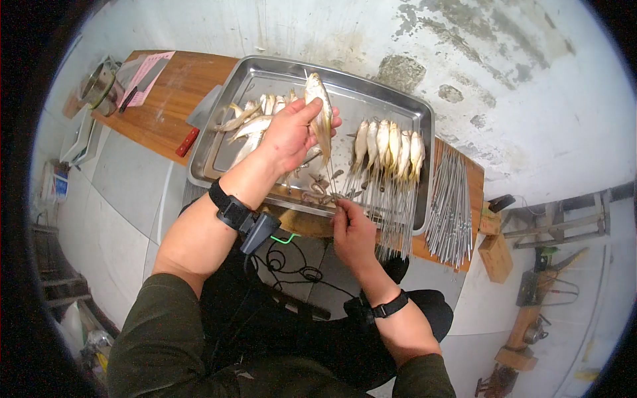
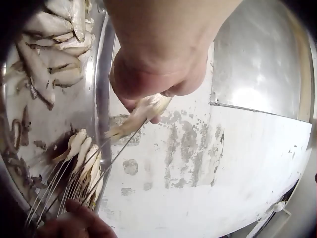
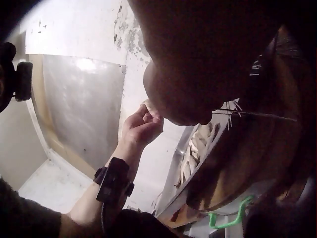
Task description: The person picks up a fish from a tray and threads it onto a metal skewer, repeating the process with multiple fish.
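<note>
My left hand [image 1: 297,132] grips a silvery-yellow fish [image 1: 320,106] above the metal tray [image 1: 371,85], thumb on its side, head upward. A thin metal skewer [image 1: 332,174] runs from the fish's tail end down to my right hand [image 1: 353,232], whose thumb and fingers pinch it near the tray's front edge. In the left wrist view the fish [image 2: 143,113] hangs below the left hand [image 2: 156,74], the skewer against its body. The right wrist view shows the right hand [image 3: 178,94] dark, with the skewer [image 3: 247,114] sticking out behind it.
Several skewered fish [image 1: 389,144] lie in a row at the tray's right; loose fish [image 1: 252,127] are heaped at its left. A bundle of skewers [image 1: 451,209] lies right of the tray. A red-handled knife [image 1: 188,142] and another knife [image 1: 142,83] are on the left.
</note>
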{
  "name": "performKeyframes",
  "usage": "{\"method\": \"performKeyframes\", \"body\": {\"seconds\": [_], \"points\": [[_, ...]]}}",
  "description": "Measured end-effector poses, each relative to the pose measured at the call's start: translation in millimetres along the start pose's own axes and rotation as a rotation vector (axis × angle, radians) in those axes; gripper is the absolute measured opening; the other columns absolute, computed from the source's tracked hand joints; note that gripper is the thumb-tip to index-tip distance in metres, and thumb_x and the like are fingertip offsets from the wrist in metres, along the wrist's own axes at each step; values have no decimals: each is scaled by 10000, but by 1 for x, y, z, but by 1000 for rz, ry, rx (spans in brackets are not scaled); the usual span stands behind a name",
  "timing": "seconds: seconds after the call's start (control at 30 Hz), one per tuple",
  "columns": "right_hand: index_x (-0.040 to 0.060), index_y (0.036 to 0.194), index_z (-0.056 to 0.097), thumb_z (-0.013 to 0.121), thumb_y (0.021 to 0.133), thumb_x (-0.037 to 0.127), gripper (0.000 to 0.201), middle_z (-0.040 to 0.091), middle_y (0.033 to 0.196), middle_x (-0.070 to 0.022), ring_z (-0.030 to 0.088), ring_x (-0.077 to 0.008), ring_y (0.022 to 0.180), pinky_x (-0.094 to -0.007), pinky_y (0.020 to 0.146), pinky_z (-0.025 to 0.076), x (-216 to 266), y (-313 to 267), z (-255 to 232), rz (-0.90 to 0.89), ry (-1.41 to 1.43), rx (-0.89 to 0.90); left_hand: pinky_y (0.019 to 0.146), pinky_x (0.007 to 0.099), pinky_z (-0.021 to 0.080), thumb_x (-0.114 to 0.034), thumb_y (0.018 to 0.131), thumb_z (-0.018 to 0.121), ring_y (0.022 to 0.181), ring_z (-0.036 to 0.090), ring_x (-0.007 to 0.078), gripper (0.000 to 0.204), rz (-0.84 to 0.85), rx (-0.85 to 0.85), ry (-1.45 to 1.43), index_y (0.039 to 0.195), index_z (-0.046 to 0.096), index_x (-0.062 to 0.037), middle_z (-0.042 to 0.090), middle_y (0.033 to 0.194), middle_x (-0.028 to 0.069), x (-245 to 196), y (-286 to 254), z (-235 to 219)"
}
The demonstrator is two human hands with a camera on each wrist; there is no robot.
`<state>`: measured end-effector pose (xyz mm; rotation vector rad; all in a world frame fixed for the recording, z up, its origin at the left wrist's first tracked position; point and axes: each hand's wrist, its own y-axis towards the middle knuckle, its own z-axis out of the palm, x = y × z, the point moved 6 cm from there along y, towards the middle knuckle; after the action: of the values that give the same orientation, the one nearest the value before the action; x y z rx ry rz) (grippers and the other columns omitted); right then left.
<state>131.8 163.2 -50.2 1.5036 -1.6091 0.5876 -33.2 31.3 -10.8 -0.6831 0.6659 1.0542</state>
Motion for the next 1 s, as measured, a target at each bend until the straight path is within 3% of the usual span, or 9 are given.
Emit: {"method": "performKeyframes", "body": {"seconds": [0.1,0.17,0.27,0.4,0.47,0.6,0.67,1.0], "points": [[56,1040,614,565,879,155,195,645,809,-212,635,-389,743,-440,661,508,-2,2,3,44,-30,32,827,355,536,-225,970,488,962,642,230,243,-30,1,9,1107,495,-25,637,1044,128,2,-2,4],[-8,1019,612,528,927,122,181,628,691,-99,627,-167,640,-287,627,488,1,3,2,-11,-62,-8,832,352,535,-224,970,488,973,640,233,248,-3,9,3,1107,494,-18,635,1055,135,-1,1,3],[-14,1025,609,526,926,117,183,630,695,-93,627,-162,641,-283,627,488,2,4,2,-9,-48,-15,838,344,534,-217,970,485,990,636,239,252,30,23,-23,1104,495,-3,630,1077,147,-9,3,2],[-14,1032,608,525,926,115,186,634,703,-90,628,-162,645,-277,629,488,-1,2,3,6,-34,3,838,327,537,-198,973,480,990,635,233,240,37,-9,9,1082,508,14,627,1091,148,-19,6,-3],[51,1030,616,575,875,157,193,653,839,-204,645,-371,774,-422,688,513,-3,2,3,69,25,20,833,322,539,-188,974,476,981,636,228,229,48,-31,-6,1079,513,12,627,1089,144,-18,5,-3],[46,1001,624,594,864,149,174,656,851,-185,643,-364,787,-412,683,516,0,1,2,45,-3,25,836,321,539,-174,977,471,964,635,214,216,79,-27,-42,1069,524,14,629,1078,133,-22,11,-10],[46,974,631,616,846,129,153,653,876,-165,639,-356,802,-403,684,518,9,1,-1,-122,-87,6,842,324,537,-174,977,471,960,633,209,222,92,-53,-63,1072,528,19,630,1072,131,-26,12,-12],[29,963,621,615,842,97,140,645,922,-169,630,-353,840,-407,726,517,8,-7,6,-145,-146,30,833,328,532,-182,981,464,934,632,204,236,69,-46,-123,1065,539,25,631,1050,125,-17,12,-11]]}}
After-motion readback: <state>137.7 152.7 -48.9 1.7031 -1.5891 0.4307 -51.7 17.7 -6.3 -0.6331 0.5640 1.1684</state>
